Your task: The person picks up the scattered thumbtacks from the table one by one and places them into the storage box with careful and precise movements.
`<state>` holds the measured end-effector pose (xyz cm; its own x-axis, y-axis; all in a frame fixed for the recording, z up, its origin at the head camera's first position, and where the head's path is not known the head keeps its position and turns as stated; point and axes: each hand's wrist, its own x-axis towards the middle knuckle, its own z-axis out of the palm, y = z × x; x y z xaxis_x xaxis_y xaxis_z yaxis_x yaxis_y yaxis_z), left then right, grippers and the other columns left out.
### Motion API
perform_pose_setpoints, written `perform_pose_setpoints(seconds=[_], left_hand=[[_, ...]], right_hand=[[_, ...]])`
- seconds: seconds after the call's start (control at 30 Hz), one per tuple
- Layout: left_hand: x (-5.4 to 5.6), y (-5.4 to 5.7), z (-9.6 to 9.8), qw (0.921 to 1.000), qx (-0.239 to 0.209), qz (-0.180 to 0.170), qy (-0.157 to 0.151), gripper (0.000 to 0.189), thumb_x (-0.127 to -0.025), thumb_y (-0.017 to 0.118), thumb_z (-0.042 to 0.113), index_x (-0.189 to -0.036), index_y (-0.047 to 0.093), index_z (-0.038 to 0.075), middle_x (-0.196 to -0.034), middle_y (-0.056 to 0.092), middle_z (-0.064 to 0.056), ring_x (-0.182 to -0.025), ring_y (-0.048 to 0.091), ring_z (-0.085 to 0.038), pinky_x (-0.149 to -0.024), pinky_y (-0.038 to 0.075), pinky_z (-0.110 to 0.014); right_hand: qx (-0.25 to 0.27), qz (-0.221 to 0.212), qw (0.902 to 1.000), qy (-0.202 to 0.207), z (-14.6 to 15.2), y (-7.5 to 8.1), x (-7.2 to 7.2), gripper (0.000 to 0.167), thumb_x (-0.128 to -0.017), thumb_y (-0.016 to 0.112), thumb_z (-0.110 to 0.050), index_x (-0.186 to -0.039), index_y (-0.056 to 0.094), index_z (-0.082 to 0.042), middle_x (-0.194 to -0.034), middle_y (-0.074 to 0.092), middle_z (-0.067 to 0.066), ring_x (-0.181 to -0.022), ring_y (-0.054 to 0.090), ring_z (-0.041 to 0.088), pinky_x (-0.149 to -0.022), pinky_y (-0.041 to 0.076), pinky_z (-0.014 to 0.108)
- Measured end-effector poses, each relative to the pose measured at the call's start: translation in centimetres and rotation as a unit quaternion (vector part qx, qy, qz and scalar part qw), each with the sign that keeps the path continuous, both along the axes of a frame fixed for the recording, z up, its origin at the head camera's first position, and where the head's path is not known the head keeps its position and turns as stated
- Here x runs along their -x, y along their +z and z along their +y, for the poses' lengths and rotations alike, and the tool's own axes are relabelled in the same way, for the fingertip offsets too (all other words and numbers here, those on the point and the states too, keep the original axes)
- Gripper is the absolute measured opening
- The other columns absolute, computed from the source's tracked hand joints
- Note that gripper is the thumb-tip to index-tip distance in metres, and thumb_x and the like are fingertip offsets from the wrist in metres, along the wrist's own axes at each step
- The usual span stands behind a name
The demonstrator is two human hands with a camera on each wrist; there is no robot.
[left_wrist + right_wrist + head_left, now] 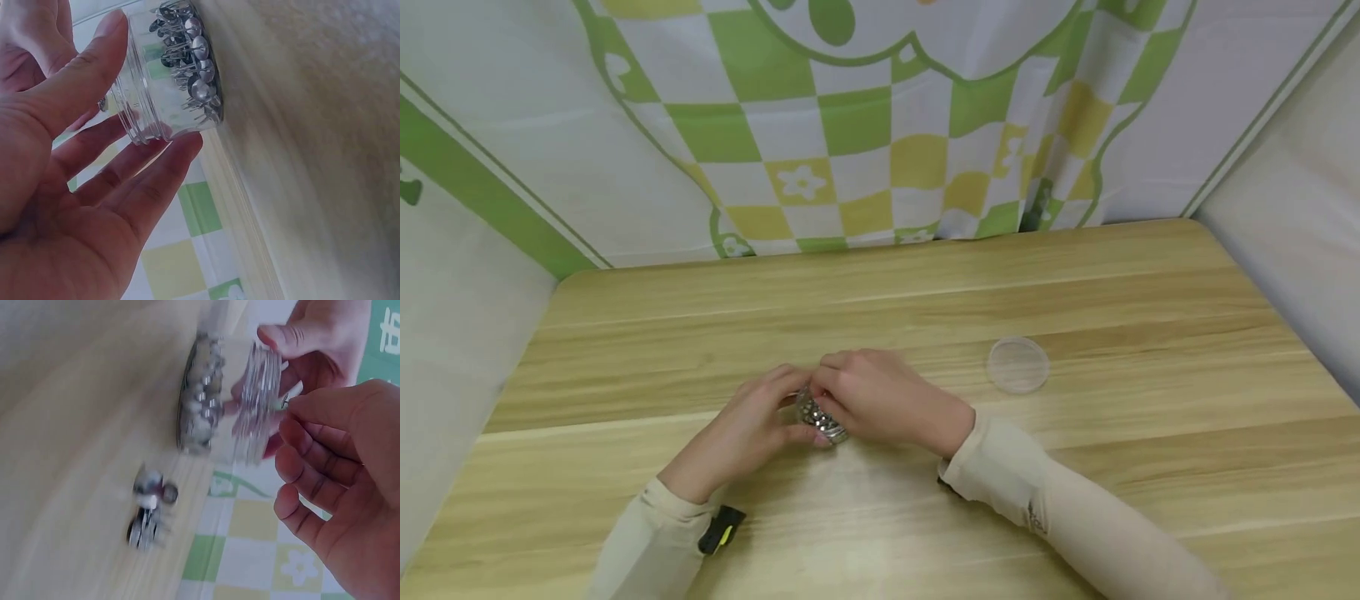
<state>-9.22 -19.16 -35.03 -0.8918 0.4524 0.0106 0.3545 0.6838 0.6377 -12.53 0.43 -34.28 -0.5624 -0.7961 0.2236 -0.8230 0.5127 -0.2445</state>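
A clear squat jar (821,416) stands on the desk (1112,417) between the two hands, its mouth upward and its short axis roughly vertical, with thumbtacks (199,65) heaped along its base, heads and pins pointing every way. The left hand (760,425) is partly curled about the jar, thumb on the near side and fingers on the far side. The right hand (880,396), finger and thumb closed together, pinches a small metal piece (285,402), apparently a tack, just above the mouth; it is mostly covered, so which way its pin points cannot be made out. Loose tacks (149,509) lie on the desk just right of the jar, blurred, and hidden from the head view. Whether the jar's base sits quite flat is hard to tell. A clear round lid (1018,365) lies flat farther right. Both sleeves (1037,492) are cut off at the near edge.
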Motion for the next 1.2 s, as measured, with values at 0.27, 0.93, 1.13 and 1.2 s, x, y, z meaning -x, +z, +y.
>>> perform_pose_setpoints(seconds=[0.27, 0.93, 1.13, 1.2], left_hand=[[0.1, 0.0, 0.0, 0.9999, 0.006, -0.011, 0.007, 0.054, -0.071, 0.085, 0.028, -0.120, 0.065, 0.016, -0.114, 0.066, 0.002, -0.115, 0.063, -0.024, -0.099, 0.054, -0.042], [0.2, 0.1, 0.3, 0.9997, 0.022, 0.004, 0.007, 0.074, -0.066, 0.087, 0.025, -0.132, 0.059, 0.005, -0.118, 0.067, -0.009, -0.109, 0.064, -0.029, -0.096, 0.054, -0.047], [0.3, 0.0, 0.3, 0.9997, 0.021, 0.009, 0.005, 0.074, -0.065, 0.087, 0.025, -0.131, 0.059, 0.005, -0.117, 0.067, -0.009, -0.108, 0.065, -0.030, -0.096, 0.054, -0.047], [0.3, 0.0, 0.3, 0.9997, 0.021, 0.012, 0.004, 0.074, -0.065, 0.087, 0.025, -0.130, 0.059, 0.004, -0.117, 0.068, -0.009, -0.108, 0.065, -0.029, -0.096, 0.054, -0.047]], right_hand=[[-0.015, -0.005, 0.9999, 0.005, -0.8, 0.0, -0.3, 0.015, -0.096, 0.058, -0.016, -0.084, 0.066, -0.019, -0.090, 0.066, -0.009, -0.073, 0.056, 0.004, -0.064, 0.049, 0.021], [0.005, -0.037, 0.9967, -0.072, 6.8, -0.4, 0.7, 0.010, -0.092, 0.065, -0.014, -0.092, 0.075, -0.014, -0.087, 0.070, -0.005, -0.075, 0.062, 0.005, -0.069, 0.055, 0.023], [-0.042, -0.063, 0.9951, -0.064, 7.1, -1.0, 0.4, 0.012, -0.089, 0.067, -0.015, -0.078, 0.070, -0.019, -0.076, 0.064, -0.010, -0.067, 0.055, 0.004, -0.060, 0.049, 0.022], [-0.048, -0.070, 0.9945, -0.061, 7.1, -1.3, 0.3, 0.014, -0.089, 0.066, -0.014, -0.076, 0.070, -0.019, -0.075, 0.064, -0.010, -0.066, 0.055, 0.004, -0.059, 0.049, 0.022]])
